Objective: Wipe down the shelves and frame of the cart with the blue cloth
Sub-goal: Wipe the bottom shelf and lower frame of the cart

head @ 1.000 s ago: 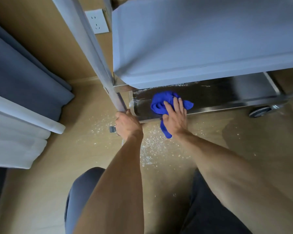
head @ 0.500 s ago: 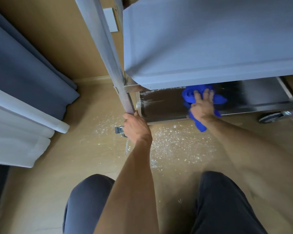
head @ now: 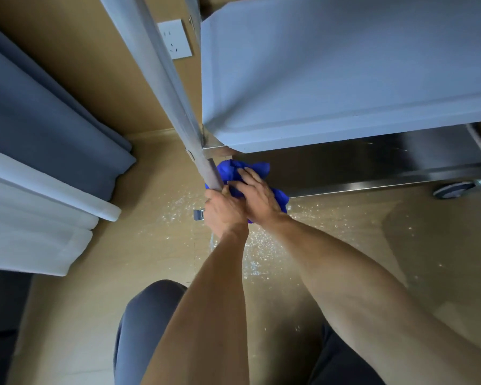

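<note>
A steel cart stands in front of me, its middle shelf (head: 345, 79) overhanging the bottom shelf (head: 372, 165). My left hand (head: 222, 209) grips the lower end of the cart's front left post (head: 175, 107). My right hand (head: 257, 194) lies flat on the blue cloth (head: 228, 169), with straight fingers pressing it onto the left end of the bottom shelf, right beside the post. Part of the cloth hangs over the shelf's front rim.
White crumbs are scattered on the wooden floor (head: 275, 240) below the shelf. A caster wheel (head: 453, 188) shows at the right. Blue and white curtains (head: 39, 162) hang at the left. A wall socket (head: 175, 40) sits behind the post. My knees are at the bottom.
My right hand has slid the cloth leftward along the bottom shelf, from its middle to the corner by the post. My left hand has kept its hold on the post.
</note>
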